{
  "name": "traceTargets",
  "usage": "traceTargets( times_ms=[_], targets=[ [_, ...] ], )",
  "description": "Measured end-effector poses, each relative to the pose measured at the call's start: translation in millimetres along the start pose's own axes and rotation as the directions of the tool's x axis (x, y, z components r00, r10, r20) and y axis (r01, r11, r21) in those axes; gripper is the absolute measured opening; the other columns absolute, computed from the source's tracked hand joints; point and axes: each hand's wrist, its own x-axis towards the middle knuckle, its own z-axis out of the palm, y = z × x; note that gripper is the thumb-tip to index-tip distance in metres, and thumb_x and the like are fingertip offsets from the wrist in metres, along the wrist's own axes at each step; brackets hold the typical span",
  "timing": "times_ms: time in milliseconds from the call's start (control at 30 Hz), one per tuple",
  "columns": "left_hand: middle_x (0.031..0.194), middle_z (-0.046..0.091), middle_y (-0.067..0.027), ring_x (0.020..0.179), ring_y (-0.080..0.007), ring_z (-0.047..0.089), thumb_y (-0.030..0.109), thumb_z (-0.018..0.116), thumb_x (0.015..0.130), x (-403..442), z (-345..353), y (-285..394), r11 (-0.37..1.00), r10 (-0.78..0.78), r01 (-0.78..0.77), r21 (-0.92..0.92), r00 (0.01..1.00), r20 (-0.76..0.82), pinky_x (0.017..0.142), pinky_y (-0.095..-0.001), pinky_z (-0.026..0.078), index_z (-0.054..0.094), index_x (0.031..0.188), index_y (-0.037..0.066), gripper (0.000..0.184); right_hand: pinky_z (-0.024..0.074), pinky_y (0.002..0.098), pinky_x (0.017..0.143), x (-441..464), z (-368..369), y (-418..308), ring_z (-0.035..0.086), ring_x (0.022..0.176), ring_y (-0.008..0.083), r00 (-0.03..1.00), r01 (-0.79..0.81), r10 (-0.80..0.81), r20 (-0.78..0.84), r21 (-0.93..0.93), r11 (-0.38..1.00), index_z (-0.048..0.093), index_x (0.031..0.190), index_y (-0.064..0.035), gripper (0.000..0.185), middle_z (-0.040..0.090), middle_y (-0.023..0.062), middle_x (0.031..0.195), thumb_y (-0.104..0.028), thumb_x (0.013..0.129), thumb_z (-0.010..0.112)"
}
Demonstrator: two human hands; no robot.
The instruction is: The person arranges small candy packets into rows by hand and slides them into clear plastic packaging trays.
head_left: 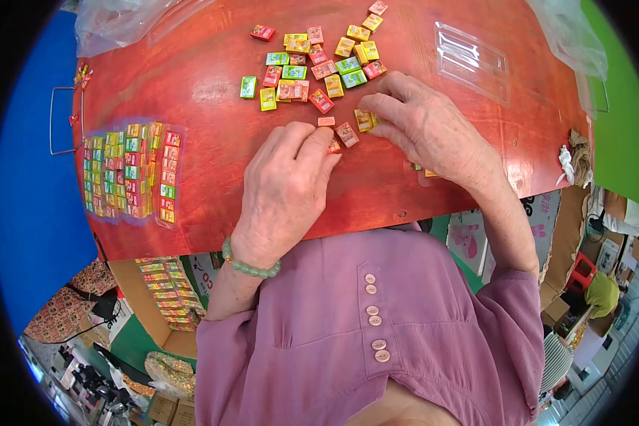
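My left hand point(284, 186), with a green bead bracelet at the wrist, has its fingers closed on a small red box point(334, 146), mostly covered by the thumb and fingertips. Between the thumb and fingers of my right hand point(439, 131) is a small yellow box point(363, 120), low over the red table point(376, 202). A loose pink-orange box point(347, 134) lies tilted between the two hands, and another point(326, 121) is just above the left fingertips. Beyond them spreads a loose group of several small printed boxes point(294, 72) in red, yellow, green and orange.
Filled strips of boxes point(131, 170) stand side by side at the left, one strip point(169, 177) apart. A clear plastic tray point(472, 60) lies at upper right. Part of another filled tray point(429, 173) shows under my right forearm. Below the table edge, a carton point(143, 307) holds packed strips.
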Motion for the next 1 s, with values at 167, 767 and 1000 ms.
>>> traceTargets(
  times_ms=[167, 767, 1000],
  targets=[
    [0.099, 0.066, -0.0121, 0.089, -0.031, 0.067, 0.005, 0.081, 0.082, 5, 4, 0, 1.0, 0.0, 0.0, 0.03, 1.0, 0.006, 0.075, -0.0414, 0.056, 0.069, 0.11, 0.0, 0.03, 0.0548, 0.0458, 0.087, 0, -1, 0, 0.063, 0.104, 0.0358, 1.0, 0.018, -0.018, 0.019, -0.008, 1.0, 0.067, 0.116, -0.0057, 0.029, 0.06, 0.0144, 0.109, -0.014, 0.089, 0.074],
    [0.091, 0.064, -0.0093, 0.084, -0.0287, 0.067, 0.026, 0.09, 0.074, 14, 7, -1, 0.986, -0.042, 0.039, 0.159, 0.999, 0.018, 0.069, -0.0405, 0.055, 0.071, 0.105, 0.003, 0.043, 0.0542, 0.0456, 0.086, 0, 1, -1, 0.062, 0.103, 0.0357, 0.999, 0.009, -0.01, 0.043, 0.022, 1.0, 0.069, 0.118, -0.006, 0.03, 0.06, 0.0143, 0.109, -0.015, 0.09, 0.074],
    [0.095, 0.065, -0.0093, 0.086, -0.0286, 0.067, 0.016, 0.087, 0.075, 15, 3, -3, 0.994, 0.032, -0.036, 0.102, 0.999, 0.042, 0.071, -0.0405, 0.056, 0.071, 0.104, 0.001, 0.037, 0.0543, 0.0449, 0.085, 0, 1, -4, 0.063, 0.101, 0.0349, 0.999, -0.008, 0.007, 0.043, 0.023, 1.0, 0.07, 0.118, -0.005, 0.03, 0.061, 0.0146, 0.108, -0.016, 0.091, 0.073]
  ],
)
